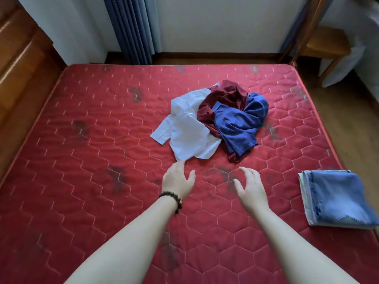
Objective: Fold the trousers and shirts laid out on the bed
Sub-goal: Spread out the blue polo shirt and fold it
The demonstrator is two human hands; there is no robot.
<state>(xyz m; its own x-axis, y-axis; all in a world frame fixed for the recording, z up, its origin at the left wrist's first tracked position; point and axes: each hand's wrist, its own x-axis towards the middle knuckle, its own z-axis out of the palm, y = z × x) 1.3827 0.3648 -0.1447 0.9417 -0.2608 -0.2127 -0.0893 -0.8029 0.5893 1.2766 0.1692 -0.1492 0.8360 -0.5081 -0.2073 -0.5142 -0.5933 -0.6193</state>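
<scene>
A crumpled heap lies mid-bed on the red quilted mattress (82, 160): a pale blue-white shirt (188, 132) on the left, a dark red garment (223, 99) in the middle, a blue garment (240, 124) on the right. Folded blue jeans (338, 199) sit at the mattress's right edge. My left hand (178, 181), with a bead bracelet on the wrist, hovers just below the white shirt's hem, fingers relaxed and empty. My right hand (251, 187) hovers beside it, fingers spread and loosely bent, holding nothing.
A wooden headboard or cabinet (22, 64) runs along the left side. Blue curtains (133, 27) hang against the far wall. A wooden chair (326, 44) stands at the back right on the wood floor.
</scene>
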